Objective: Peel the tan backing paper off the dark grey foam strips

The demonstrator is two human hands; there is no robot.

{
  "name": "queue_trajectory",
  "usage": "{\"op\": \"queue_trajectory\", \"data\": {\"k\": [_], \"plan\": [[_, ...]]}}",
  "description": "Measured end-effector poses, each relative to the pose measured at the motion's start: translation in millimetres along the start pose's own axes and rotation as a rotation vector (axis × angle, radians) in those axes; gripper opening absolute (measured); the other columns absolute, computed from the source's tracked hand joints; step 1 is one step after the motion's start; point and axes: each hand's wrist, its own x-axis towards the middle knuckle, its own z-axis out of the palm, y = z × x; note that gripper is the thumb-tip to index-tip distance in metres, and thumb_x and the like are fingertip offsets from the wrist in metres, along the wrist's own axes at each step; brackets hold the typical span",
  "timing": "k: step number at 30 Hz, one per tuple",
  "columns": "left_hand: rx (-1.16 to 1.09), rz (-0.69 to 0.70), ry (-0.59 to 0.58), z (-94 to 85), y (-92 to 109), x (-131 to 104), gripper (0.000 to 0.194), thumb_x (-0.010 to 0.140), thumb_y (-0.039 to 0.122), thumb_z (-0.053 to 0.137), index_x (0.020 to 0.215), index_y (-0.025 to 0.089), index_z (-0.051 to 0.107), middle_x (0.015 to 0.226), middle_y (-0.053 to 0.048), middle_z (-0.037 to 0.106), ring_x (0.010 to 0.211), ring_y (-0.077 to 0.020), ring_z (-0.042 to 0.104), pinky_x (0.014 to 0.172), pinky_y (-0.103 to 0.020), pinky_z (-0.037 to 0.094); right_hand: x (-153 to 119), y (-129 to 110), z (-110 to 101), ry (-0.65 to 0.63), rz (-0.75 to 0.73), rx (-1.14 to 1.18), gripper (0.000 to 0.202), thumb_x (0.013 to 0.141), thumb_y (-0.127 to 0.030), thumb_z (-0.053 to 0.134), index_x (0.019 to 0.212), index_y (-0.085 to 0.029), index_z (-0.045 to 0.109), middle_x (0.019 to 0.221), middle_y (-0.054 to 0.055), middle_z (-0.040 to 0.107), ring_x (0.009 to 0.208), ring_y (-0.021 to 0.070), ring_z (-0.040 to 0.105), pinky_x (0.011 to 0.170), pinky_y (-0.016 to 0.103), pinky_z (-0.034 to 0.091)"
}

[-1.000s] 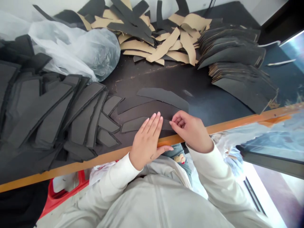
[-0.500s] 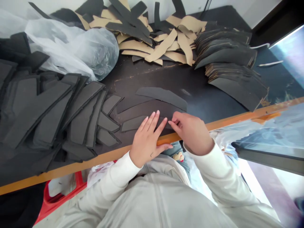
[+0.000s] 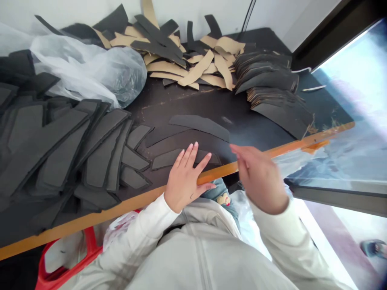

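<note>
My left hand (image 3: 188, 177) lies flat with fingers spread on a dark curved strip (image 3: 166, 158) near the table's front edge. My right hand (image 3: 261, 177) is raised at the orange edge, right of the strip; it is blurred, and whether its fingers pinch anything cannot be made out. Behind my left hand, another curved dark piece (image 3: 201, 124) rests on the black table (image 3: 187, 101), partly over a further dark piece. Small dark pieces (image 3: 135, 158) lie to the left of the strip.
Overlapping dark pieces (image 3: 63, 149) fill the left side. Clear plastic (image 3: 90, 66) lies behind them. Tan and black offcuts (image 3: 198, 68) are heaped at the back, with stacked dark pieces (image 3: 281, 108) at the right. A red stool (image 3: 90, 245) stands below the table.
My right hand has come away from the strip's right end, moving right and towards me. My left hand stays on the strip. The view has shifted slightly.
</note>
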Motion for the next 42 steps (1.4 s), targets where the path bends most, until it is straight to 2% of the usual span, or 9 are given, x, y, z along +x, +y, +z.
{"op": "queue_trajectory", "data": {"k": [3, 8, 16, 20, 25, 29, 34, 39, 42], "plan": [[-0.024, 0.042, -0.001, -2.9, -2.7, -0.4, 0.089, 0.087, 0.072, 0.043, 0.152, 0.013, 0.029, 0.16, -0.022, 0.022, 0.15, -0.0317, 0.02, 0.12, -0.049, 0.024, -11.5, -16.0, 28.8, -0.014, -0.163, 0.13, 0.05, 0.099, -0.02, 0.027, 0.146, -0.015, 0.044, 0.142, 0.014, 0.055, 0.135, 0.025, 0.048, 0.108, 0.044, 0.044], [0.034, -0.008, 0.039, -25.0, -20.5, -18.4, 0.076, 0.099, 0.054, 0.033, 0.151, -0.001, 0.022, 0.159, -0.023, 0.023, 0.151, -0.0284, 0.015, 0.12, -0.047, 0.023, -19.9, -19.7, 65.2, -0.053, -0.275, 0.001, 0.06, 0.101, -0.039, 0.033, 0.153, -0.008, 0.028, 0.154, 0.018, 0.037, 0.144, 0.028, 0.033, 0.117, 0.048, 0.03], [0.155, -0.184, 0.037, -30.3, -47.9, -60.6, 0.082, 0.096, 0.06, 0.036, 0.149, -0.002, 0.026, 0.156, -0.028, 0.028, 0.148, -0.0315, 0.025, 0.119, -0.048, 0.029, -23.6, -6.0, 74.4, 0.0, -0.354, -0.009, 0.072, 0.1, -0.046, 0.032, 0.157, -0.009, 0.009, 0.157, 0.021, 0.031, 0.145, 0.0307, 0.031, 0.116, 0.051, 0.031], [0.057, -0.219, 0.198, -42.3, -56.7, -74.0, 0.071, 0.102, 0.05, 0.024, 0.155, 0.006, 0.009, 0.159, -0.024, 0.021, 0.15, -0.0282, 0.018, 0.119, -0.05, 0.026, -24.9, 1.6, 66.7, 0.047, -0.314, 0.134, 0.067, 0.102, -0.036, 0.031, 0.158, -0.017, 0.0, 0.161, 0.017, 0.024, 0.148, 0.0292, 0.024, 0.116, 0.054, 0.029], [-0.029, -0.251, 0.374, -66.8, -66.6, -91.1, 0.061, 0.103, 0.046, 0.013, 0.157, 0.018, 0.007, 0.161, -0.015, 0.026, 0.149, -0.0239, 0.023, 0.121, -0.049, 0.023, -18.2, -5.3, 47.1, 0.152, -0.325, 0.223, 0.065, 0.1, -0.026, 0.033, 0.159, -0.023, 0.004, 0.162, 0.013, 0.022, 0.148, 0.0298, 0.022, 0.117, 0.057, 0.026], [0.02, -0.172, 0.206, -64.2, -61.0, -81.6, 0.058, 0.104, 0.041, 0.022, 0.155, 0.015, 0.021, 0.158, -0.013, 0.033, 0.148, -0.0216, 0.026, 0.12, -0.044, 0.027, -5.6, -28.2, 54.1, 0.056, -0.461, 0.186, 0.062, 0.099, -0.026, 0.034, 0.158, -0.019, 0.014, 0.16, 0.014, 0.029, 0.148, 0.0272, 0.023, 0.116, 0.051, 0.031], [0.124, -0.039, 0.037, -43.8, -42.5, -63.7, 0.069, 0.098, 0.055, 0.036, 0.147, 0.007, 0.036, 0.154, -0.018, 0.037, 0.146, -0.0249, 0.031, 0.119, -0.043, 0.03, -1.8, -47.9, 74.3, -0.086, -0.527, 0.037, 0.054, 0.098, -0.04, 0.041, 0.149, -0.021, 0.041, 0.158, 0.011, 0.033, 0.145, 0.0318, 0.031, 0.113, 0.055, 0.034], [0.184, 0.007, 0.055, -33.1, -33.8, -77.4, 0.066, 0.096, 0.057, 0.043, 0.143, 0.011, 0.044, 0.152, -0.014, 0.044, 0.14, -0.0236, 0.043, 0.114, -0.039, 0.039, 10.9, -27.3, 66.7, -0.123, -0.56, 0.082, 0.045, 0.098, -0.039, 0.044, 0.14, -0.023, 0.052, 0.153, 0.01, 0.043, 0.141, 0.0273, 0.04, 0.113, 0.05, 0.038], [0.202, 0.057, 0.164, -29.5, -31.4, -94.7, 0.047, 0.099, 0.046, 0.043, 0.134, 0.017, 0.056, 0.14, -0.008, 0.059, 0.125, -0.0202, 0.059, 0.105, -0.034, 0.048, 32.9, 3.5, 64.3, 0.01, -0.421, 0.057, 0.043, 0.098, -0.035, 0.043, 0.136, -0.018, 0.054, 0.146, 0.013, 0.051, 0.137, 0.0292, 0.046, 0.112, 0.054, 0.038]]}}
